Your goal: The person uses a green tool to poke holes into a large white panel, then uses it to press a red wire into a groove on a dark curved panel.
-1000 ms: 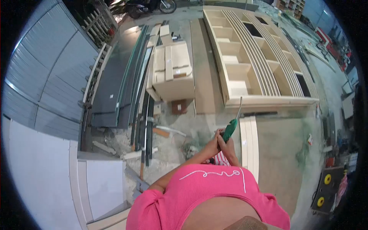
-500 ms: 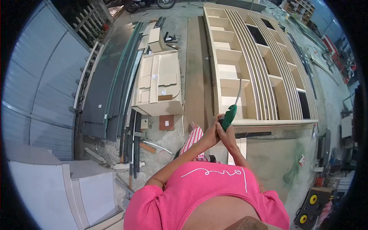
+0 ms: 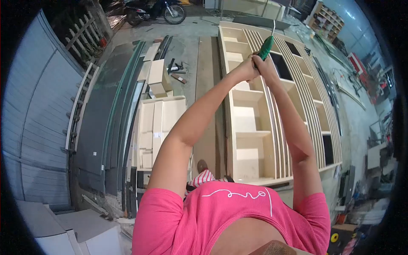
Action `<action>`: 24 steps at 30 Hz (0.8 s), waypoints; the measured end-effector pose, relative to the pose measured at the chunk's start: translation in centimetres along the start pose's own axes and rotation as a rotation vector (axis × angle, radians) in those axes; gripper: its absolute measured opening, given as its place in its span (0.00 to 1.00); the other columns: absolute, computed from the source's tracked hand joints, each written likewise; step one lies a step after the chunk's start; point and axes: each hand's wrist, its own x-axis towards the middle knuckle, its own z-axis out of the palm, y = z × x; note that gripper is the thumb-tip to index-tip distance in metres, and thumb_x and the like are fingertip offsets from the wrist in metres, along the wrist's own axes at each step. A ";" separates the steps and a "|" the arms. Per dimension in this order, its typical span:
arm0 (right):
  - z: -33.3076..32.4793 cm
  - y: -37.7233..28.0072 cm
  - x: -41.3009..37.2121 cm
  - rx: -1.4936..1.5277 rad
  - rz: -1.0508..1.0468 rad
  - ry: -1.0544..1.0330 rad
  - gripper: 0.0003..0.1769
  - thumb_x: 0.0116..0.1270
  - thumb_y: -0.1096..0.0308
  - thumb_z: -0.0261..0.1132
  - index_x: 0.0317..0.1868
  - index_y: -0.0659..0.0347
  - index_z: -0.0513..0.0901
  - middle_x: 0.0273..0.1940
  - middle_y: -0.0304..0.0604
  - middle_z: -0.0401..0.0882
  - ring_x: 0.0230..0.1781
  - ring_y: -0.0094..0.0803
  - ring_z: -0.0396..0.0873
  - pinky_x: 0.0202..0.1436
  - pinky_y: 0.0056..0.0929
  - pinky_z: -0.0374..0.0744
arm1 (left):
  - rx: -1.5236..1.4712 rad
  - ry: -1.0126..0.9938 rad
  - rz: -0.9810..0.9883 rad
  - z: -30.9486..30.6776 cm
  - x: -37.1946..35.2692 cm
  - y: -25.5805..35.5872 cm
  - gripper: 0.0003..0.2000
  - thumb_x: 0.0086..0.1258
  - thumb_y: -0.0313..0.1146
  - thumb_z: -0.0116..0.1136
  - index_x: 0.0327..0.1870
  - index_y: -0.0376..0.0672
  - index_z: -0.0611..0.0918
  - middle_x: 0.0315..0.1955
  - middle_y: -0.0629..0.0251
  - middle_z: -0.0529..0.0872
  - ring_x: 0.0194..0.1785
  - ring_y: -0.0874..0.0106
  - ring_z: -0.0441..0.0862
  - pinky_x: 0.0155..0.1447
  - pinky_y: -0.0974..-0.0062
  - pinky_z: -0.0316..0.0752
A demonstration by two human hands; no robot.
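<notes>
Both hands are raised out in front of me at arm's length, clasped together on a green-handled screwdriver (image 3: 266,46). The left hand (image 3: 245,68) and right hand (image 3: 264,64) press against each other, and their grip is closed tight on the lower end of the handle. The green part and the thin metal shaft stick up and away beyond the knuckles.

I judge it a light, rigid tool. The plastic handle looks smooth, so it could twist in a sweaty grip. The slim shaft is the part that would bend or skate if pushed off-line. The thick of the handle is the place to hold it, as it is held now, and never the shaft.

Beyond and below the grip lies a big pale shelving unit (image 3: 248,132), flat on the floor with its open compartments and slatted front facing up. A long board (image 3: 208,85) runs along the unit to the left of the grip. Further left are a smaller cabinet box (image 3: 159,123) and a row of dark panels (image 3: 106,119) leaning by the corrugated shutter (image 3: 38,127). A motorcycle (image 3: 155,12) stands far off, past the panels. Nothing lies between the grip and the unit, though loose offcuts clutter the floor near the box.
</notes>
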 end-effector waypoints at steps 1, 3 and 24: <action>0.3 0.8 2.5 -0.016 -0.033 0.006 0.17 0.62 0.58 0.53 0.38 0.66 0.75 0.30 0.39 0.75 0.31 0.25 0.72 0.37 0.26 0.71 | -0.049 0.018 0.047 -1.2 1.6 -0.7 0.34 0.57 0.27 0.57 0.64 0.39 0.53 0.14 0.66 0.71 0.13 0.75 0.68 0.13 0.72 0.62; 1.2 1.4 5.6 0.021 0.022 0.010 0.17 0.61 0.57 0.54 0.37 0.66 0.75 0.28 0.39 0.74 0.30 0.25 0.73 0.37 0.26 0.71 | -0.024 0.014 -0.005 -3.4 3.8 -2.0 0.35 0.56 0.27 0.57 0.64 0.40 0.53 0.14 0.66 0.71 0.13 0.74 0.68 0.13 0.73 0.62; 9.2 18.5 57.2 -0.084 0.021 -0.134 0.23 0.56 0.56 0.57 0.42 0.71 0.74 0.32 0.55 0.79 0.37 0.41 0.79 0.43 0.36 0.74 | -0.065 0.189 -0.190 -31.5 41.4 -17.1 0.09 0.58 0.31 0.58 0.32 0.41 0.70 0.13 0.71 0.69 0.15 0.78 0.67 0.15 0.76 0.58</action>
